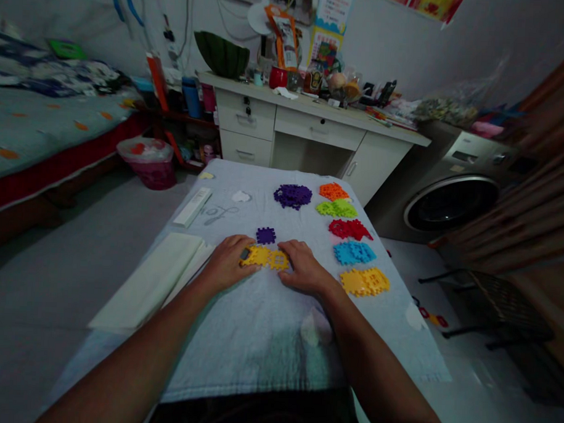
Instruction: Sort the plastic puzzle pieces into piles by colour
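Observation:
Two yellow interlocking plastic tiles [261, 256] lie end to end near the middle of the cloth-covered table, and the right one has a window pattern. Their left end is between the thumb and fingers of my left hand [229, 260], by a small grey piece [245, 254] that I cannot make out clearly. My right hand [304, 269] has its thumb and fingers around the right end. Just beyond them sits a single purple square tile [266, 235]. Whether the yellow tiles are fully joined cannot be seen.
Piles of purple [292, 196], orange [333, 191], green [336, 208], red [350, 228], blue [354, 253] and yellow tiles [365, 281] lie beyond and to the right. A folded white sheet [150, 278] and a long white box [193, 207] are left. A desk [248, 121] stands behind.

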The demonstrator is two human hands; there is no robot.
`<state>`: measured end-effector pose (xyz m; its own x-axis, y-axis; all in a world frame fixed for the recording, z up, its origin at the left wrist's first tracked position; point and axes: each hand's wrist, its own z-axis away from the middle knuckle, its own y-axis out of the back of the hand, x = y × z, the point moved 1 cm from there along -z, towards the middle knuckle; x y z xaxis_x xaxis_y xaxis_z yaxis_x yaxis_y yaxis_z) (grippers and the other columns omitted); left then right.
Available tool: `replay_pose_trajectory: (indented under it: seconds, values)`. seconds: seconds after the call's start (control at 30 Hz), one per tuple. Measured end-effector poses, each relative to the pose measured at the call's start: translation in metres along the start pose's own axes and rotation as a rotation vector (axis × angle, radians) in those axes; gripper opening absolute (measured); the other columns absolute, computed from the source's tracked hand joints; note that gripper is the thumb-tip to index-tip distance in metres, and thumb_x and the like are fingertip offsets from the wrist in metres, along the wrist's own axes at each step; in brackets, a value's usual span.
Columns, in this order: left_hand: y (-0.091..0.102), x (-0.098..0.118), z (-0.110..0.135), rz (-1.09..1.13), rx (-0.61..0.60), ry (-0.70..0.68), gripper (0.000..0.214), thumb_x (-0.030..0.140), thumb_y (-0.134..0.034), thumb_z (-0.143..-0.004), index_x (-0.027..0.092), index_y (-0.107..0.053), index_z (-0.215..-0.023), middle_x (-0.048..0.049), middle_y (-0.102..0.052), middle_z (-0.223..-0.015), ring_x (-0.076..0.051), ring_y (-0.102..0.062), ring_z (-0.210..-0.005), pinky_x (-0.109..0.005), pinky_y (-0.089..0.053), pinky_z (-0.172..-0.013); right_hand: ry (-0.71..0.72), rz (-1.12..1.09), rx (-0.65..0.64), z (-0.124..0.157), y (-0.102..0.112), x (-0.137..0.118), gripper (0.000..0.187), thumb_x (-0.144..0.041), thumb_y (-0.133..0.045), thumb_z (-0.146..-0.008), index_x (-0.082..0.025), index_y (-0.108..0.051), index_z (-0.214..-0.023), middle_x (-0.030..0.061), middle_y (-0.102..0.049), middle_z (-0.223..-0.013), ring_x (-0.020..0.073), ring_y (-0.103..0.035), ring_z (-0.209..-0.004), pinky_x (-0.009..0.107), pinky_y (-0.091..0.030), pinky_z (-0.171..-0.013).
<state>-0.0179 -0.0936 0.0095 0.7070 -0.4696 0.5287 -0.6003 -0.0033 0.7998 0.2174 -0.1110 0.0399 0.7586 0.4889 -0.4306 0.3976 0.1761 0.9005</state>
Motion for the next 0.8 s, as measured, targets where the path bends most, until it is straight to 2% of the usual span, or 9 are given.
replay_pose_trajectory:
  seconds: [0.07, 0.17, 0.3, 0.43, 0.57, 0.67, 0.8]
  values:
    - [0.000, -0.001, 0.000, 0.002, 0.000, -0.006, 0.051, 0.044, -0.072, -0.073, 0.020, -0.059, -0.117, -0.0110, -0.061, -0.119, -0.031, -0.054, -0.115, -0.047, -0.043, -0.102, -0.018, 0.018, -0.010, -0.002, 0.000, -0.003, 0.061, -0.030, -0.066, -0.079, -0.015, -0.049, -0.136, 0.0122, -0.056, -0.124, 0.0254, -0.048, -0.113, 0.042, -0.038, -0.102]
    - [-0.001, -0.002, 0.000, 0.002, -0.007, -0.021, 0.047, 0.045, -0.069, -0.075, 0.020, -0.061, -0.114, -0.0108, -0.062, -0.117, -0.030, -0.055, -0.112, -0.046, -0.043, -0.101, -0.032, 0.042, -0.035, -0.001, 0.006, -0.005, 0.057, -0.023, -0.065, -0.078, -0.013, -0.052, -0.133, 0.0124, -0.058, -0.119, 0.0244, -0.051, -0.109, 0.041, -0.040, -0.100]
    - [-0.001, -0.004, -0.001, -0.007, -0.018, -0.032, 0.044, 0.046, -0.068, -0.075, 0.021, -0.062, -0.110, -0.0097, -0.062, -0.115, -0.029, -0.056, -0.110, -0.045, -0.043, -0.100, -0.038, 0.047, -0.048, 0.016, 0.030, 0.003, 0.060, -0.017, -0.067, -0.075, -0.011, -0.053, -0.133, 0.0144, -0.059, -0.121, 0.0250, -0.052, -0.112, 0.041, -0.041, -0.101]
    - [-0.001, -0.004, -0.002, -0.005, -0.039, -0.033, 0.041, 0.046, -0.069, -0.075, 0.022, -0.062, -0.107, -0.0086, -0.063, -0.113, -0.029, -0.056, -0.109, -0.045, -0.043, -0.098, -0.095, 0.027, -0.007, 0.053, 0.062, 0.023, 0.059, -0.016, -0.067, -0.076, -0.018, -0.053, -0.133, 0.0124, -0.059, -0.127, 0.0254, -0.054, -0.117, 0.046, -0.040, -0.105]
    - [0.000, -0.004, -0.001, 0.003, -0.047, -0.048, 0.040, 0.049, -0.068, -0.076, 0.022, -0.061, -0.105, -0.0074, -0.063, -0.110, -0.027, -0.056, -0.106, -0.043, -0.044, -0.096, -0.226, 0.087, 0.039, 0.099, 0.089, 0.054, 0.058, -0.018, -0.065, -0.076, -0.020, -0.054, -0.133, 0.0122, -0.057, -0.134, 0.0272, -0.052, -0.125, 0.048, -0.038, -0.109]
    - [-0.001, -0.007, -0.001, 0.006, -0.043, -0.058, 0.041, 0.051, -0.069, -0.075, 0.023, -0.061, -0.103, -0.0067, -0.063, -0.109, -0.027, -0.057, -0.105, -0.042, -0.044, -0.095, -0.289, 0.130, 0.060, 0.130, 0.100, 0.076, 0.056, -0.019, -0.062, -0.077, -0.021, -0.055, -0.132, 0.0113, -0.057, -0.136, 0.0279, -0.051, -0.128, 0.049, -0.037, -0.110]
    - [-0.003, -0.009, -0.001, -0.008, -0.048, -0.064, 0.043, 0.051, -0.070, -0.075, 0.023, -0.061, -0.106, -0.0065, -0.064, -0.111, -0.027, -0.056, -0.108, -0.042, -0.043, -0.096, -0.359, 0.161, 0.065, 0.158, 0.103, 0.095, 0.058, -0.017, -0.057, -0.076, -0.021, -0.054, -0.133, 0.0109, -0.058, -0.135, 0.0278, -0.052, -0.126, 0.049, -0.037, -0.110]
